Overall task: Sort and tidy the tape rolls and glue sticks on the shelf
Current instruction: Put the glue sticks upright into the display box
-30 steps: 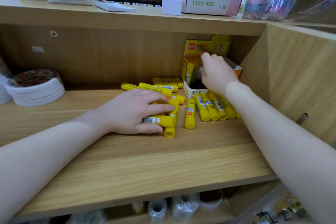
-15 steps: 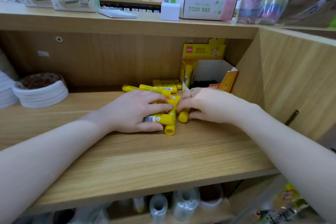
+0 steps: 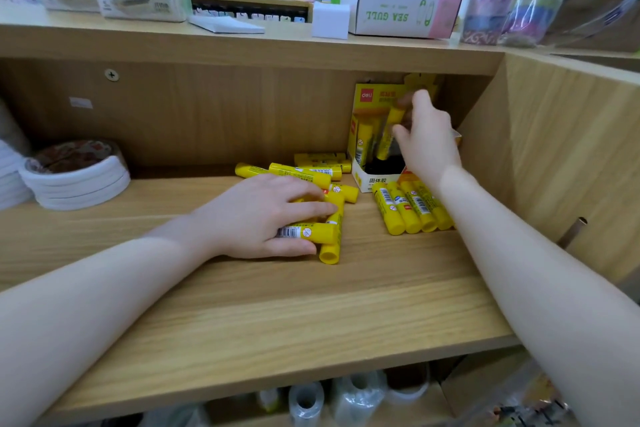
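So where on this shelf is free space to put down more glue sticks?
Bare wood runs along the front edge of the shelf, and between the tape rolls and the left hand. It is crowded at the back right: loose glue sticks, the row of four and the display box, where the right hand holds a stick.

The open box (image 3: pixel 367 180) stands at the shelf's (image 3: pixel 242 315) back right corner. Four glue sticks (image 3: pixel 408 208) lie before it, loose glue sticks (image 3: pixel 301 170) to its left. Tape rolls (image 3: pixel 79 180) sit at the left edge.
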The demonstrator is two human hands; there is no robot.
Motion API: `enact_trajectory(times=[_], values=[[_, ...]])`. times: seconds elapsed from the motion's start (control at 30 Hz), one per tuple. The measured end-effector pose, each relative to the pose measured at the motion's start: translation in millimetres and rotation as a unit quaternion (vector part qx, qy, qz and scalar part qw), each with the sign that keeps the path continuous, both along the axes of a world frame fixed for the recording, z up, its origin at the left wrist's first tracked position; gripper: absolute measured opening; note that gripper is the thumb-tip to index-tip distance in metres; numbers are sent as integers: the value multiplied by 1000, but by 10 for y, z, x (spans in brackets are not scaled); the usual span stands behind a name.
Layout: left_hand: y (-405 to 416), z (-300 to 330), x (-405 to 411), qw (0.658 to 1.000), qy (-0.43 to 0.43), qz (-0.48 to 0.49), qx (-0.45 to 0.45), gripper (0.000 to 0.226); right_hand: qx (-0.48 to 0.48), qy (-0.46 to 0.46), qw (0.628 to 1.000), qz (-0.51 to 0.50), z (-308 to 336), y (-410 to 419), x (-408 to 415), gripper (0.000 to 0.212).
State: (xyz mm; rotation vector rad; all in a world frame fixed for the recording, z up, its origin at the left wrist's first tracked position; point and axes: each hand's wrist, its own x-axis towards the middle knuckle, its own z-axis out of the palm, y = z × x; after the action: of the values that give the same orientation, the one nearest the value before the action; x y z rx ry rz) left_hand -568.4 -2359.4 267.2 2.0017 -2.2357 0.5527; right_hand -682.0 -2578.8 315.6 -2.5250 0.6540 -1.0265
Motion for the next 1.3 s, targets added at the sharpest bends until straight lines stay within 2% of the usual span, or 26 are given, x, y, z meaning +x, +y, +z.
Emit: enact_trajectory(times=[0.13,0.2,0.3,0.33,0.4,0.47,0.57,0.7,0.77,0.83,0.87,0.93,1.03,1.17,1.3], values=[[-8,-9,20,1000,6,1,4,59,-27,79,994,-67,49,-118,163,2],[-12,-11,31,1000,9,-1,3,59,-39,135,986,-90,54,-153,273,7],[-13,-20,46,1000,4,0,0,60,0,190,976,-102,31,-256,411,36],[-15,-26,47,1000,8,4,4,61,17,197,975,-101,30,-282,429,39],[-12,-33,36,999,34,26,20,66,5,207,973,-98,15,-299,416,30],[-8,-35,29,997,53,37,28,70,-71,200,972,-99,4,-252,345,23],[-3,-24,21,998,50,34,27,70,-175,205,958,-96,72,-159,230,28],[-5,-10,22,998,39,42,29,62,-188,226,952,-85,250,-79,92,22],[-12,-9,21,999,20,23,18,62,-180,178,965,-74,253,6,-13,22],[-9,-9,16,1000,3,12,9,58,-144,130,981,-2,218,117,-126,14],[-6,-9,17,1000,0,9,5,58,-123,148,981,37,211,174,-184,9],[-3,-3,13,1000,3,7,5,58,-89,246,961,86,201,245,-270,11],[-2,1,4,1000,-1,4,-1,58,-102,352,927,77,146,297,-295,19],[3,7,-7,1000,-2,2,-2,59,-93,394,913,44,-28,432,-251,37],[7,7,-6,1000,-8,1,-7,58,-139,389,910,34,-118,472,-258,35]])
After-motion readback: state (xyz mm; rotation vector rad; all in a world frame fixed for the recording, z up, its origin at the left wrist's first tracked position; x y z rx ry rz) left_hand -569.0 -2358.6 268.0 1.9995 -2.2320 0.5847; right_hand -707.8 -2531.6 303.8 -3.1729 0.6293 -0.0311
